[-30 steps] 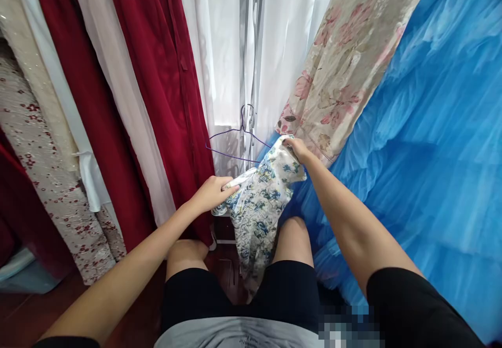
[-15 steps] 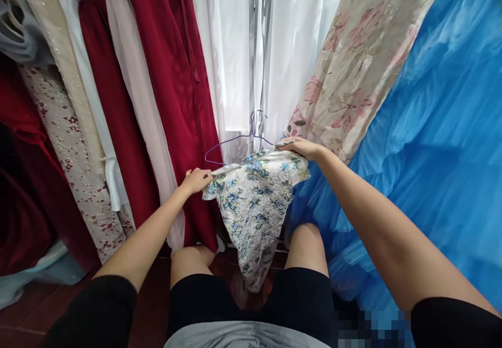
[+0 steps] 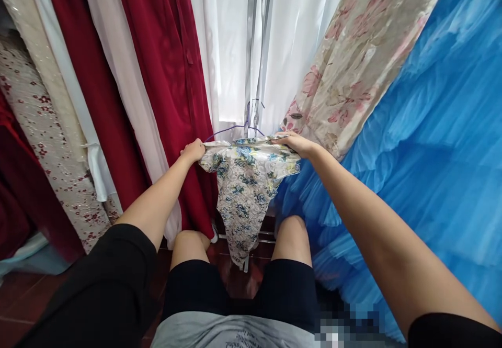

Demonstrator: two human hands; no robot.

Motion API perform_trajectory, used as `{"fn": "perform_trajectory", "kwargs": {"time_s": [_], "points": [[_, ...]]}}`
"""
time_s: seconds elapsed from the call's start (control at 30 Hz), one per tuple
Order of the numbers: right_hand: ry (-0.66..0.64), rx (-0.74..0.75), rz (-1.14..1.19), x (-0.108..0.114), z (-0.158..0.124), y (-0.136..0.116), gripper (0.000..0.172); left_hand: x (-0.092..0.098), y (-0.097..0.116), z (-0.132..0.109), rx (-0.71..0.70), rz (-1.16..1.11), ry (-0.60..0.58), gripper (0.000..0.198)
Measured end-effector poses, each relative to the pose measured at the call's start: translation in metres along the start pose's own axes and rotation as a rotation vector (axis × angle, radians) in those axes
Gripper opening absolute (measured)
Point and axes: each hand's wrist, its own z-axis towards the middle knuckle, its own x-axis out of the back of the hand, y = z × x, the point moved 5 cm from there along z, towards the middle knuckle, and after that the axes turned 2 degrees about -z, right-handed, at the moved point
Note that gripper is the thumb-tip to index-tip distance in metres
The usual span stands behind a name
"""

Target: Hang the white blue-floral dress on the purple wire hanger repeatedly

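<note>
Gripping floral garment [image 3: 245, 193], both hands [image 3: 193, 151] [image 3: 295, 143] wide apart.

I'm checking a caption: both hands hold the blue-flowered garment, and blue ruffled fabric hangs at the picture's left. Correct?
Not quite: the head view shows the blue ruffled fabric hanging at the picture's right. The left hand and right hand do hold the blue-flowered garment.
</note>
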Motion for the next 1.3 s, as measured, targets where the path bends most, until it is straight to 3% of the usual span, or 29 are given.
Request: {"fn": "perform_trajectory", "kwargs": {"time_s": [0.13, 0.27, 0.37, 0.47, 0.53, 0.6, 0.67, 0.77, 0.83, 0.93, 1.03, 1.1, 1.13, 1.17, 1.23, 1.3], "points": [[0.040, 0.042, -0.041, 0.003, 0.001, 0.000, 0.026, -0.003, 0.006, 0.001, -0.009, -0.011, 0.003, 0.030], [0.070, 0.064, -0.063, 0.006, -0.005, -0.003, 0.026, 0.007, 0.025, 0.000, -0.177, -0.055, 0.069, 0.032], [0.043, 0.053, -0.083, 0.008, -0.009, -0.007, 0.029, 0.019, 0.043, -0.001, -0.365, -0.264, 0.135, 0.034], [0.026, 0.032, -0.101, 0.015, -0.011, -0.005, 0.034, 0.027, 0.051, 0.002, -0.390, -0.593, 0.104, 0.035], [0.080, 0.047, -0.119, 0.026, -0.013, 0.005, 0.037, 0.026, 0.050, 0.006, -0.294, -0.730, 0.024, 0.038], [0.165, 0.040, -0.118, 0.038, -0.019, 0.022, 0.037, 0.024, 0.048, 0.007, -0.235, -0.783, -0.045, 0.029], [0.227, -0.025, -0.070, 0.046, -0.029, 0.045, 0.038, 0.023, 0.047, 0.004, -0.286, -0.750, -0.078, 0.023], [0.316, -0.086, 0.064, 0.049, -0.043, 0.064, 0.040, 0.024, 0.052, -0.006, -0.488, -0.636, -0.091, 0.042], [0.443, -0.028, 0.136, 0.050, -0.045, 0.055, 0.038, 0.027, 0.058, -0.012, -0.586, -0.568, -0.105, 0.041], [0.629, 0.100, 0.230, 0.048, -0.035, 0.018, 0.032, 0.035, 0.065, -0.013, -0.633, -0.487, -0.108, 0.034], [0.715, 0.221, 0.209, 0.026, -0.024, -0.026, 0.027, 0.039, 0.061, 0.001, -0.618, -0.303, -0.036, 0.025], [0.652, 0.318, 0.063, -0.008, -0.026, -0.053, 0.028, 0.037, 0.051, 0.013, -0.600, -0.219, 0.079, 0.017], [0.536, 0.369, -0.041, -0.032, -0.030, -0.065, 0.032, 0.035, 0.045, 0.018, -0.581, -0.243, 0.148, 0.014], [0.348, 0.418, -0.150, -0.060, -0.035, -0.075, 0.035, 0.033, 0.039, 0.023, -0.545, -0.320, 0.210, 0.014], [-0.197, 0.528, -0.331, -0.117, -0.054, -0.084, 0.033, 0.022, 0.030, 0.028, -0.437, -0.604, 0.253, 0.017], [-0.413, 0.607, -0.439, -0.139, -0.071, -0.082, 0.041, 0.006, 0.036, 0.023, -0.349, -0.853, 0.179, 0.027]]}}
